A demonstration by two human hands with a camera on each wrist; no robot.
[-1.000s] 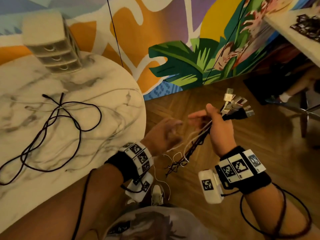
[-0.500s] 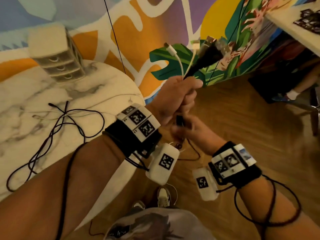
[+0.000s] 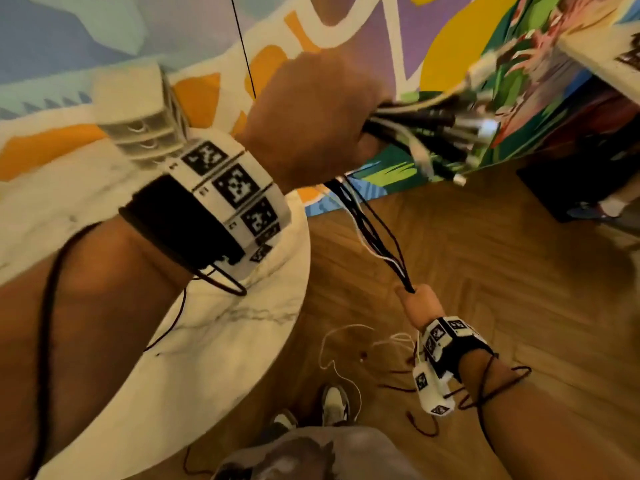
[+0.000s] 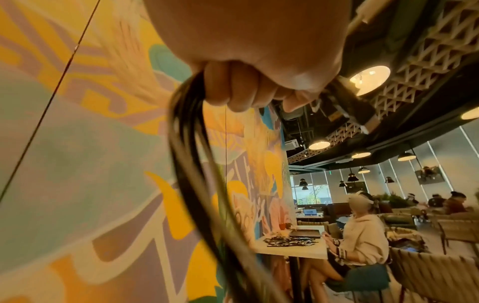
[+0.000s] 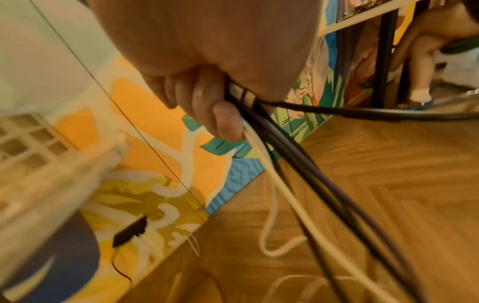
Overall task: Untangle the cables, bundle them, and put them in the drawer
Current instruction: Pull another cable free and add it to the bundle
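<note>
The left hand (image 3: 311, 123) was raised and clenched around the cables (image 3: 375, 233) just below their plug ends, which fanned out to the right. The right hand (image 3: 420, 306) gripped the same strands lower down, over the floor beside the marble surface (image 3: 214, 334), where the drawer unit (image 3: 138, 116) stood.

A café or shared lounge, open to the public.

A bright painted mural (image 4: 77, 164) of leaves and bold shapes covers the wall, above a herringbone wood floor (image 3: 485, 289). The left wrist view shows a dark ceiling with round lamps (image 4: 369, 80) and hanging pendant lights (image 4: 406, 156), tall windows (image 4: 311, 190) at the far end, woven chairs (image 4: 427, 272), a laptop (image 4: 310, 212) on a distant table, and several people seated (image 4: 362, 235) at tables. A round marble table (image 3: 214, 341) stands nearby.
</note>
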